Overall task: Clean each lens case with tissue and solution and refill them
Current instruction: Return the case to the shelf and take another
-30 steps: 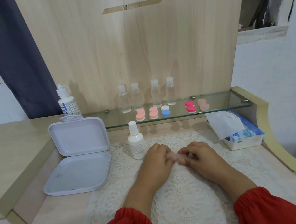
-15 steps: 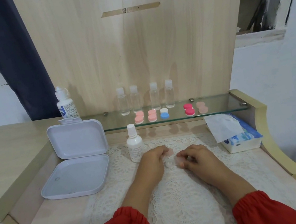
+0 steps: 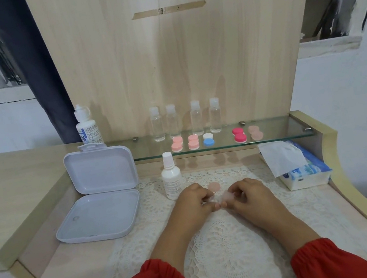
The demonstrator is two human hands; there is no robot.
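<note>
Both hands, left and right, pinch one translucent lens case, fingers curled; one peach round cap beside; four clear bottles and five coloured cases line the glass shelf.

Soft, even daylight, faint shadows under the glass shelf, wide-angle bending at edges, fingertips slightly blurred

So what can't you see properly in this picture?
- Head view: the clear lens case between the left hand and right hand is blurred and mostly covered by fingers.
- Print on the white bottle: too small to read.
- Whether the four clear bottles hold liquid: cannot tell.
</note>
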